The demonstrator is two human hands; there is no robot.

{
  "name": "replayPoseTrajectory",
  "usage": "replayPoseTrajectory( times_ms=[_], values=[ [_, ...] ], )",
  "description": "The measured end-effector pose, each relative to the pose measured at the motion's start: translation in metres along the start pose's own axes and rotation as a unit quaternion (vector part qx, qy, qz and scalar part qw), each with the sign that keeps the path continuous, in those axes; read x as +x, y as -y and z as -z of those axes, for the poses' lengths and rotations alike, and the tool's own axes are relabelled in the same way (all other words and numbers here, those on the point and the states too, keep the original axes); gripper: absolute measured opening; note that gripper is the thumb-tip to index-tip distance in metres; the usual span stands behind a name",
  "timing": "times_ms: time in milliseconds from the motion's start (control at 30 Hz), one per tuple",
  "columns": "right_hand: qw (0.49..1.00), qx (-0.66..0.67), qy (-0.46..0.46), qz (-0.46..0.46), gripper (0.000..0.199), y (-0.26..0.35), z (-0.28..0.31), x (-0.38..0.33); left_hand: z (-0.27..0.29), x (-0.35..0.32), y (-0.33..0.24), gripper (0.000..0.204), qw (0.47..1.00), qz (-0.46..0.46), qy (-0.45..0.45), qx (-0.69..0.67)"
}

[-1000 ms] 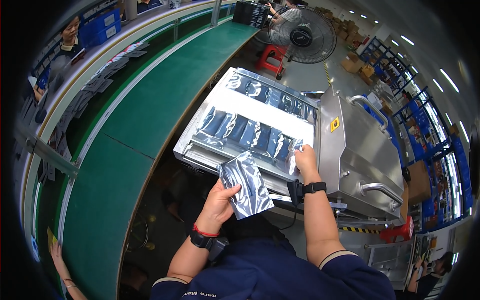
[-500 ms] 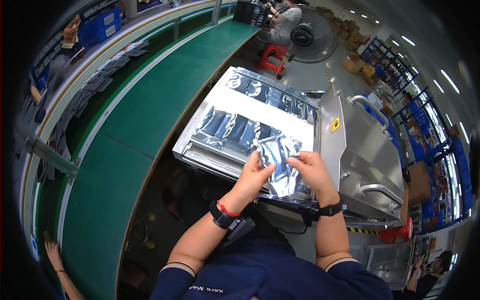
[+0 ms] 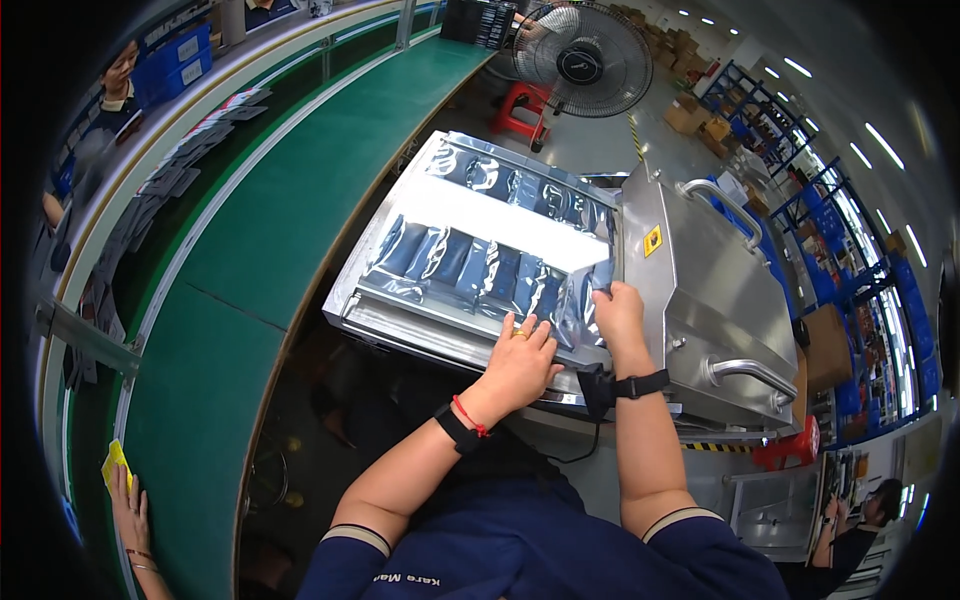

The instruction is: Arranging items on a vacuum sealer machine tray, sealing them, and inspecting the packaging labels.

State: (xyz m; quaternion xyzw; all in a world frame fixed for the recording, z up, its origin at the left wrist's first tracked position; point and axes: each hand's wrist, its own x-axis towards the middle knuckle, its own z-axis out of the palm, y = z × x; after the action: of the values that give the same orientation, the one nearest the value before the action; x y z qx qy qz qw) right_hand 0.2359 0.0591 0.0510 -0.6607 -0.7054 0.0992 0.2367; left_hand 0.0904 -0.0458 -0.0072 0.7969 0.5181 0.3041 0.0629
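Note:
Two rows of shiny silver-grey translucent bags with dark contents lie in the steel chamber of a vacuum sealing machine [image 3: 345, 305]. A far row of bags [image 3: 483, 177] and a near row of bags [image 3: 452, 260] flank a bright white strip [image 3: 510, 217]. At the right end of the near row, my right hand [image 3: 620, 315] is closed on the edge of a silvery bag [image 3: 572, 305]. My left hand [image 3: 515, 365] lies at the chamber's front edge, fingers stretched over the ends of the neighbouring bags and holding nothing.
The machine's raised steel lid [image 3: 710, 290] with two handles stands right of the chamber. A green conveyor table [image 3: 240, 240] runs along the left, where a co-worker's hand [image 3: 130, 515] touches a yellow item [image 3: 115, 465]. Beyond the machine are a fan [image 3: 580, 66] and a red stool [image 3: 521, 115].
The silvery bag, held up between both hands before, is now down at the right end of the near row. My left hand has let go of it and lies flat at the front edge.

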Motion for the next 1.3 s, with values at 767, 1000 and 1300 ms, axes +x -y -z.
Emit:
replayPoseTrajectory(
  times_ms=[767,1000,1300],
  values=[
    [0.952,-0.118,0.133,0.25,0.059,-0.001,0.011,-0.094,0.009,-0.032,-0.009,0.058,0.99,-0.009,-0.139,-0.022],
    [0.932,-0.099,0.107,0.332,0.084,0.017,0.009,-0.102,-0.019,-0.093,0.022,0.037,0.529,0.489,-0.283,-0.633],
    [0.939,-0.097,0.104,0.313,0.086,0.026,0.001,-0.105,0.002,-0.073,0.02,0.012,0.512,0.393,-0.252,-0.721]
  ],
)
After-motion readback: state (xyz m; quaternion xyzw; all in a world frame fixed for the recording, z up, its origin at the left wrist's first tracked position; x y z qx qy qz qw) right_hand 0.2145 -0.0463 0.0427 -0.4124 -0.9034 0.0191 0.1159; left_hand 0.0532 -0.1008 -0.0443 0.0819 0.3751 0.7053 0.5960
